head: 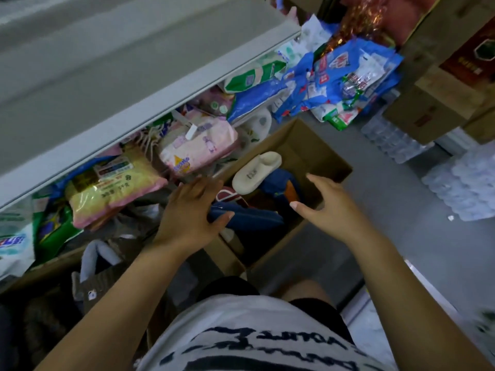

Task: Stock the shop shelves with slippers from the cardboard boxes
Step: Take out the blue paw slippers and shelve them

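Grey floor [388, 210], white shelf [150, 103] left of the left hand [190, 210], packed with packets [112, 188], print too blurred to read. Open cardboard box [302, 145] under both hands; cream slipper [255, 171] inside, just beyond and between them, long axis diagonal, strap end pointing away-right, mark illegible. Left hand spread, right hand [324, 207] loosely curled, both holding nothing.

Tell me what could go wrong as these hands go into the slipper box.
1. The cream slipper lies loose on top of the pile; it may slide deeper if the dark blue slippers under it are pulled.
2. The pink packet juts from the shelf beside the cardboard box and the left hand; a rising arm might knock it off.
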A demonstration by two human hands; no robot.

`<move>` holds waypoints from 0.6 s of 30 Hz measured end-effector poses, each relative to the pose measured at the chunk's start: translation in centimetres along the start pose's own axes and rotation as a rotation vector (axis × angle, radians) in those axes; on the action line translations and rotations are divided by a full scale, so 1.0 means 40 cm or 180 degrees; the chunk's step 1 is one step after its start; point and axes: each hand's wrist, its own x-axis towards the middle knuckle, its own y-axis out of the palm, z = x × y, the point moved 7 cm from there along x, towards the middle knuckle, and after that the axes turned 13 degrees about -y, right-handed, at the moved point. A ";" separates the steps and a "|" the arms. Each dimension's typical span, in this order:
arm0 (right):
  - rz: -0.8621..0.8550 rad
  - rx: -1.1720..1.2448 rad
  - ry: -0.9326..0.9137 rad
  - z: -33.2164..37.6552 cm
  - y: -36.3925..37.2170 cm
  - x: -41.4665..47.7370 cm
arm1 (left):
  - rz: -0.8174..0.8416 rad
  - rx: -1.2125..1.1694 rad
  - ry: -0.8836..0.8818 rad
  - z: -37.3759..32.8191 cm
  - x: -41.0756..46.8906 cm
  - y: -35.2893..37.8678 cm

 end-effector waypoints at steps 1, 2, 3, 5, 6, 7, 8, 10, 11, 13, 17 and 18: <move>0.0098 -0.0022 0.0034 -0.020 0.009 0.024 | 0.0042 0.0012 -0.0002 0.000 0.015 0.028; 0.0222 -0.0040 0.0075 -0.044 0.021 0.051 | 0.0103 0.0027 -0.0033 0.003 0.028 0.057; 0.0347 -0.0022 0.0125 -0.070 0.036 0.079 | 0.0238 0.0068 -0.0111 0.009 0.041 0.088; 0.0570 0.0103 0.0187 -0.128 0.074 0.144 | 0.0600 0.0246 -0.0363 0.029 0.071 0.160; 0.0659 0.0223 0.0218 -0.167 0.103 0.178 | 0.0770 0.0296 -0.0494 0.040 0.082 0.195; 0.0765 0.0355 0.0284 -0.209 0.136 0.212 | 0.0904 0.0300 -0.0624 0.047 0.095 0.226; 0.0900 0.0491 0.0371 -0.249 0.172 0.243 | 0.1013 0.0293 -0.0741 0.053 0.108 0.259; 0.1196 0.0678 0.0602 -0.326 0.241 0.294 | 0.1271 0.0300 -0.1047 0.059 0.128 0.321; 0.1315 0.0762 0.0699 -0.362 0.272 0.320 | 0.1429 0.0278 -0.1291 0.066 0.134 0.359; 0.1489 0.0836 0.0779 -0.429 0.332 0.373 | 0.1707 0.0014 -0.1948 0.080 0.143 0.440; 0.1802 0.0543 0.0945 -0.566 0.456 0.493 | 0.1804 -0.0884 -0.3386 0.063 0.133 0.581; 0.1772 0.0629 0.0982 -0.583 0.475 0.520 | 0.1776 -0.1058 -0.3674 0.050 0.133 0.610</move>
